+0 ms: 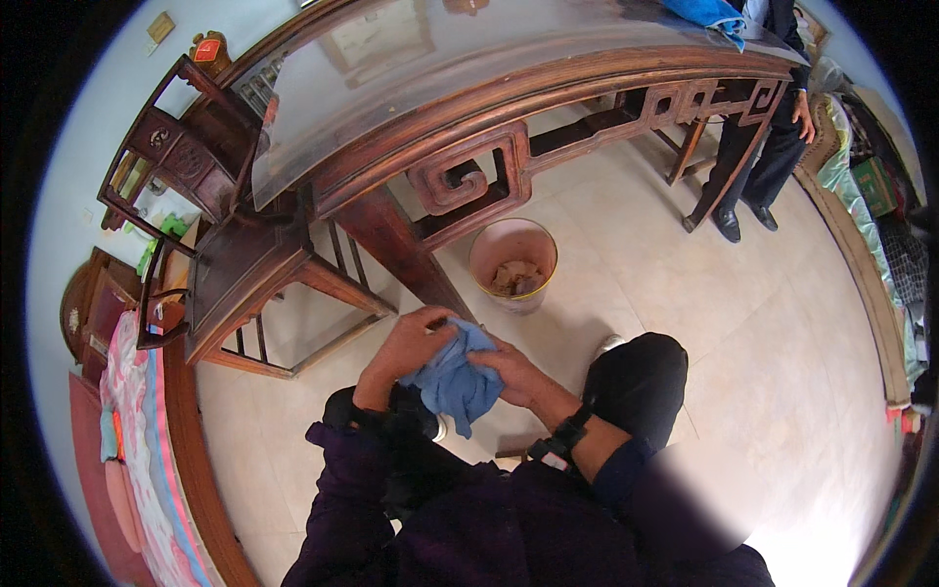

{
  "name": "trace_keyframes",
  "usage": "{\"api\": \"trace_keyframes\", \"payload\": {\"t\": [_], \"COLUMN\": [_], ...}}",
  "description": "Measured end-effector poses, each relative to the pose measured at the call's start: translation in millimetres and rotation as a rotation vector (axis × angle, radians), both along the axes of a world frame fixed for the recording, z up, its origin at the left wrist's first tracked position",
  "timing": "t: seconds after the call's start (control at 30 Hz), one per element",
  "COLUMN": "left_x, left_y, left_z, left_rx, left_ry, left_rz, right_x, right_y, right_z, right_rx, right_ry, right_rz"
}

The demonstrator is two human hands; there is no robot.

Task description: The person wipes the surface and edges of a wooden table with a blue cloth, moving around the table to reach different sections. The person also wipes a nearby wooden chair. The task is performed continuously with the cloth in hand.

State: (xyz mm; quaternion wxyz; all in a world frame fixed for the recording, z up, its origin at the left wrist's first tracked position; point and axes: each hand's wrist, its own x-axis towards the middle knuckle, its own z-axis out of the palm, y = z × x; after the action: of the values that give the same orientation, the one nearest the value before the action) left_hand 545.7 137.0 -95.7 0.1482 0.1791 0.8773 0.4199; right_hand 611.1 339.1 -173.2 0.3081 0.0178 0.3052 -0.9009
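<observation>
A bunched blue cloth (458, 385) hangs between both hands above my lap. My left hand (414, 337) grips its upper left part. On the other side, my right hand (517, 370) holds the cloth with thumb and fingers. Folds hide some of the fingertips. Just beyond the hands, a pinkish bin (513, 301) stands on the floor with crumpled brownish waste (519, 277) inside. The foot of a carved wooden table leg (400, 242) comes down beside the bin.
A long dark wooden table (440, 132) spans the far side, with a bright blue cloth (708, 18) on top. A wooden armchair (242, 257) stands at left, near a bed with patterned bedding (143, 411). Another person (763, 161) stands at the table's right end.
</observation>
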Motion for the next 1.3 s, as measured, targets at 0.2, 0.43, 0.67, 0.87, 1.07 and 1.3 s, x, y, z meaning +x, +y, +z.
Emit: {"api": "trace_keyframes", "payload": {"t": [0.2,0.43,0.67,0.87,1.07,1.3], "left_x": [-31,-45,-41,-46,-45,-49], "left_y": [-37,-41,-39,-41,-42,-49], "left_z": [-20,-24,-36,-52,-43,-57], "left_rx": [0.218,0.095,0.329,0.563,0.578,0.671], "left_ry": [-0.167,-0.088,-0.033,-0.125,-0.155,-0.179], "left_rz": [0.245,0.348,0.395,0.385,0.330,0.354], "right_x": [-37,-88,-106,-94,-93,-116], "right_y": [85,128,44,30,-1,55], "right_z": [58,183,172,163,146,138], "right_rx": [-0.013,0.435,1.126,1.368,1.407,1.451], "right_ry": [-0.066,0.647,1.098,1.286,1.659,1.895], "right_rz": [-0.604,-1.137,-1.340,-1.221,-0.904,-0.852]}}
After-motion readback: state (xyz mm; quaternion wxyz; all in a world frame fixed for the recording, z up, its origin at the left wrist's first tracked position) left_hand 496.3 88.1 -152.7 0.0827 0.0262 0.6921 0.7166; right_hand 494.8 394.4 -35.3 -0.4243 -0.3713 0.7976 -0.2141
